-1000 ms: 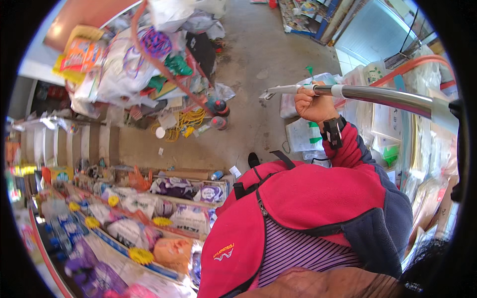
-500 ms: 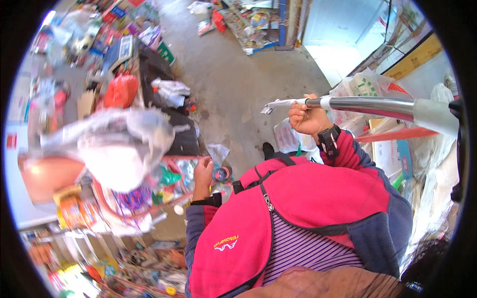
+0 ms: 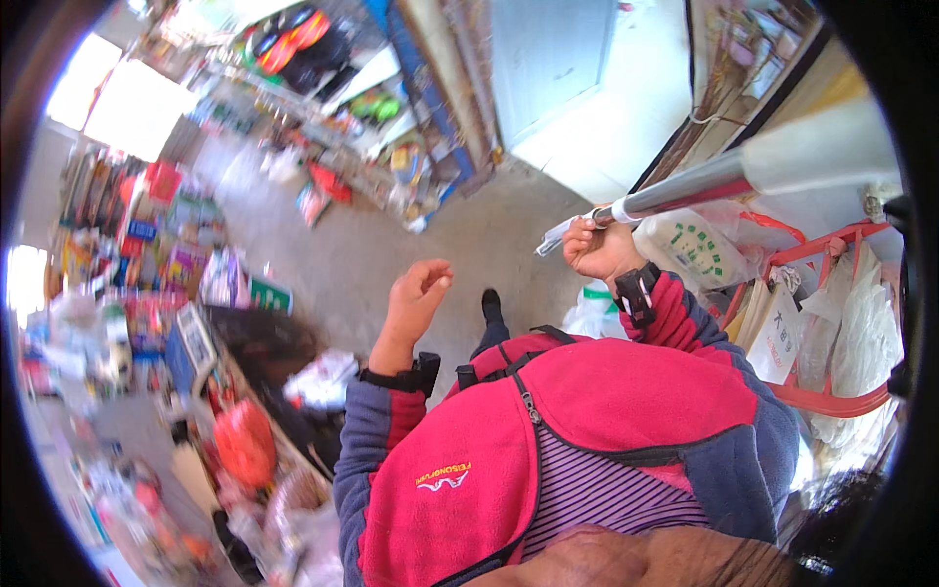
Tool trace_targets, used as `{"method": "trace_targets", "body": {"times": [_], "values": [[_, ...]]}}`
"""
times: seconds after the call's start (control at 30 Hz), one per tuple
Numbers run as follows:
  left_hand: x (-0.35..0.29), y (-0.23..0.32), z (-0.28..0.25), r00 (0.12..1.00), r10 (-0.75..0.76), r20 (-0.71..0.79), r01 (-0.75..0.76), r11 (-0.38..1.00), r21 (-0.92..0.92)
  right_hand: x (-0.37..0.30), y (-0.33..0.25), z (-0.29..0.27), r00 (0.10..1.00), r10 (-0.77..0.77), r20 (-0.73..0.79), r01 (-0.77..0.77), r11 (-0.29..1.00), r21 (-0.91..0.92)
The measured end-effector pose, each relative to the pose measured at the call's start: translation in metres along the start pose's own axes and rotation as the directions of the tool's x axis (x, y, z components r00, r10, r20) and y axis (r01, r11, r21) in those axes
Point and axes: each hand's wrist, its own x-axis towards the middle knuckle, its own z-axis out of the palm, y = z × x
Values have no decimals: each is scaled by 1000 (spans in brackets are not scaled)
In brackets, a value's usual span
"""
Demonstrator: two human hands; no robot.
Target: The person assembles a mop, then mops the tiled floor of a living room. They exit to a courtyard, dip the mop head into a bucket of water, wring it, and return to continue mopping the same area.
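My right hand (image 3: 603, 248) is closed around the thin end of a shiny metal pole (image 3: 685, 190). The pole slants up to the right, thickens into a whitish sleeve near the rim of the view, and has a small pale tip just past my fingers. Raised over the floor, my left hand (image 3: 415, 305) has loosely bent fingers with the thumb apart, and nothing shows in it. Near my right hand is a clear plastic bag (image 3: 696, 247) with green print.
At the right, a red metal rack (image 3: 831, 403) holds plastic bags. A counter with a red plastic bag (image 3: 245, 442) stands at the left. Crowded shelves (image 3: 391, 166) line the far side beside a pale doorway (image 3: 548, 59). Grey concrete floor (image 3: 391, 240) lies ahead.
My body has turned to the right, so the counter has slid to the lower left and the doorway toward the middle. My left hand has risen away from the counter; the pole stays in my right hand.
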Motion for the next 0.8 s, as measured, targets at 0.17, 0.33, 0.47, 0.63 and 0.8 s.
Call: {"method": "trace_targets", "body": {"times": [0.17, 0.33, 0.47, 0.63, 0.8], "values": [[125, 6, -46, 989, -14, 150, 28, 995, -93, 63, -49, 52, 954, -296, -40, 298, 953, 59], [256, 29, -72, 952, -17, 306, 47, 994, -93, 122, -102, 92, 872, -480, -97, 489, 865, 116], [364, 96, -21, 787, 274, 553, -206, 961, -184, 167, -157, 106, 838, -530, -130, 546, 817, 186], [474, 201, 67, 516, 602, 610, -510, 788, -346, 225, -229, 127, 747, -640, -181, 664, 730, 159], [560, 267, 149, 495, 776, 390, -395, 601, -695, 270, -329, 140, 690, -650, -319, 709, 697, 111]]}}
